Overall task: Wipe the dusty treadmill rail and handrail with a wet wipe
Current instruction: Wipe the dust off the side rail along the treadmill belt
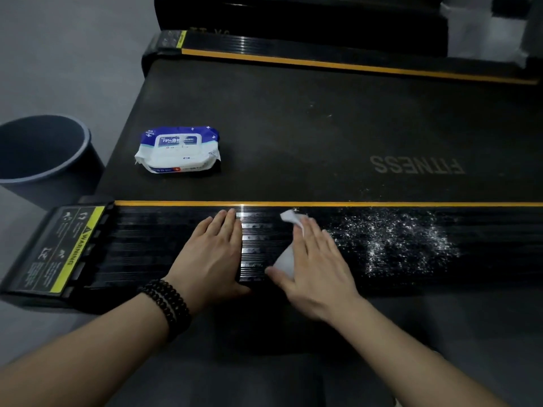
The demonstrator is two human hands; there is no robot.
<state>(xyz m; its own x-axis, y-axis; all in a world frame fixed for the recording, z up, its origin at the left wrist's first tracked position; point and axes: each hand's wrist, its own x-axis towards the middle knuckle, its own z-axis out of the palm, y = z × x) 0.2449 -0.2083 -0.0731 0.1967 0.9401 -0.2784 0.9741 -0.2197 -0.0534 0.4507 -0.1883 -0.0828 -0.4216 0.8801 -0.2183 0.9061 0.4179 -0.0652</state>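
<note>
The near black ribbed treadmill rail (147, 248) runs across the view, edged with an orange stripe. White dust (390, 242) covers its right part. My right hand (317, 268) lies flat with straight fingers on a white wet wipe (286, 261), pressing it onto the rail just left of the dust. My left hand (210, 257) rests flat on the rail beside it, fingers straight, a dark bead bracelet on the wrist. A blue and white wet wipe pack (179, 149) lies on the treadmill belt (293, 127).
A dark round bin (41, 154) stands on the grey floor at the left. A yellow warning label (75, 248) marks the rail's left end cap. The far rail (323, 54) runs along the top. Light dust also specks the belt near the FITNESS lettering (417, 165).
</note>
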